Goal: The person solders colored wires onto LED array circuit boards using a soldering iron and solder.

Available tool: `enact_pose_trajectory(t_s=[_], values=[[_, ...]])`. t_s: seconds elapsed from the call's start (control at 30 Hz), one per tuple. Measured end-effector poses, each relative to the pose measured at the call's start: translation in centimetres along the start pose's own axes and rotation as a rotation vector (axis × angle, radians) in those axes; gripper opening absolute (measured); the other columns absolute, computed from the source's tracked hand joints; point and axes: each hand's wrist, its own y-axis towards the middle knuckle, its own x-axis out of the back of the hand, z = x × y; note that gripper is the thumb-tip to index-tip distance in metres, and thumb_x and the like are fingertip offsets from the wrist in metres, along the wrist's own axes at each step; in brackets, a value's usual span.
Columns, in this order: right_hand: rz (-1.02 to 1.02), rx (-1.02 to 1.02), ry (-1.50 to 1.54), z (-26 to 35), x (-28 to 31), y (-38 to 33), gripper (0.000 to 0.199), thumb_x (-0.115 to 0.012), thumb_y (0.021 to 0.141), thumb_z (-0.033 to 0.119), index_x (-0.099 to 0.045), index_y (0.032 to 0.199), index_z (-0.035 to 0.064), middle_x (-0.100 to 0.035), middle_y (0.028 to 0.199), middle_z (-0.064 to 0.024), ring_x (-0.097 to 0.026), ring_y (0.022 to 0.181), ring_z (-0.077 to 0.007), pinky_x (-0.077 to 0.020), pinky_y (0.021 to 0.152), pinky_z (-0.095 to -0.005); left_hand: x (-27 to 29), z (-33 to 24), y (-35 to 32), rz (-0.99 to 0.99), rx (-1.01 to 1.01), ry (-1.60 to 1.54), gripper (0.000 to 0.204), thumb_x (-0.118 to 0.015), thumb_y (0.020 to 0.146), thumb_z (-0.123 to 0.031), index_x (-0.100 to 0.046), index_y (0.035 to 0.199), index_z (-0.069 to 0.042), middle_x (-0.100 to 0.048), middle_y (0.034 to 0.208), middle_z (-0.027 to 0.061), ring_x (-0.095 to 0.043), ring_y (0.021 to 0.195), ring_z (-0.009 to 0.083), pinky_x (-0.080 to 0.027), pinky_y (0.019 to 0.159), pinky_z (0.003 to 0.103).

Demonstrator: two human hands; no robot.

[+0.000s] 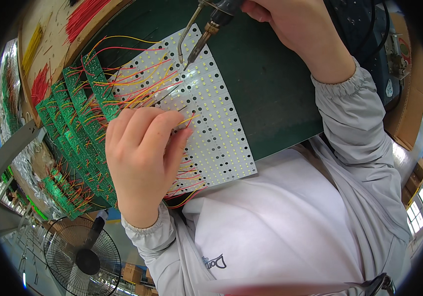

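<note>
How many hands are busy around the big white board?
2. The left hand is over the white board, pinching a thin wire. The right hand is at the top, partly cut off, holding the soldering iron.

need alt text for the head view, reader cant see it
A person's right hand holds a soldering iron, its tip over a white LED panel, while the left hand pinches red and yellow wires above it. Green circuit boards with more such wires lie at left, and a black fan stands at lower left.
</note>
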Motion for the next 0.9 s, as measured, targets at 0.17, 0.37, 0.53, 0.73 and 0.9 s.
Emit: enact_pose_trajectory(t_s=[0.17,0.37,0.53,0.73,0.9], values=[[0.016,0.032,0.002,0.2,0.0,0.1,0.020,-0.074,0.093,0.017,-0.059,0.092,0.0025,-0.058,0.070,-0.0008,-0.053,0.057,-0.0063,-0.0394,0.049,-0.0215,-0.2,0.2,-0.4,0.030,0.014,-0.020,0.019,-0.078,0.078,-0.007,-0.065,0.092,-0.008,-0.062,0.087,0.0053,-0.059,0.083,0.0279,-0.046,0.073,0.041],[-0.004,-0.003,-0.002,0.2,0.0,-0.1,0.019,-0.073,0.092,0.016,-0.059,0.092,0.0030,-0.058,0.069,-0.0013,-0.052,0.055,-0.0066,-0.0387,0.048,-0.0216,-0.2,-0.5,-0.2,0.072,0.078,0.061,0.021,-0.073,0.080,-0.002,-0.061,0.097,-0.006,-0.060,0.092,0.0094,-0.058,0.088,0.0314,-0.047,0.077,0.043],[0.001,0.019,0.035,-0.1,0.0,0.0,0.018,-0.073,0.092,0.015,-0.059,0.091,0.0031,-0.057,0.068,-0.0014,-0.051,0.054,-0.0072,-0.0380,0.047,-0.0227,0.1,-0.3,-0.3,0.087,0.077,0.075,0.021,-0.071,0.080,0.001,-0.061,0.098,-0.005,-0.059,0.092,0.0110,-0.057,0.087,0.0332,-0.047,0.076,0.043],[-0.015,0.019,0.029,0.1,-0.1,0.1,0.017,-0.072,0.092,0.014,-0.059,0.091,0.0027,-0.057,0.069,-0.0015,-0.051,0.055,-0.0074,-0.0382,0.049,-0.0225,2.2,1.5,-2.2,-0.319,0.319,-0.665,0.009,-0.064,0.101,-0.005,-0.056,0.099,-0.001,-0.064,0.094,0.0104,-0.063,0.092,0.0214,-0.052,0.086,0.036],[0.010,0.016,0.077,1.8,-0.8,-0.4,0.016,-0.072,0.092,0.013,-0.060,0.091,0.0027,-0.057,0.070,-0.0017,-0.051,0.055,-0.0075,-0.0380,0.049,-0.0226,2.9,3.1,-2.6,-0.388,0.230,-0.799,0.016,-0.066,0.101,-0.009,-0.051,0.103,-0.003,-0.064,0.091,0.0119,-0.066,0.091,0.0264,-0.055,0.087,0.039]])
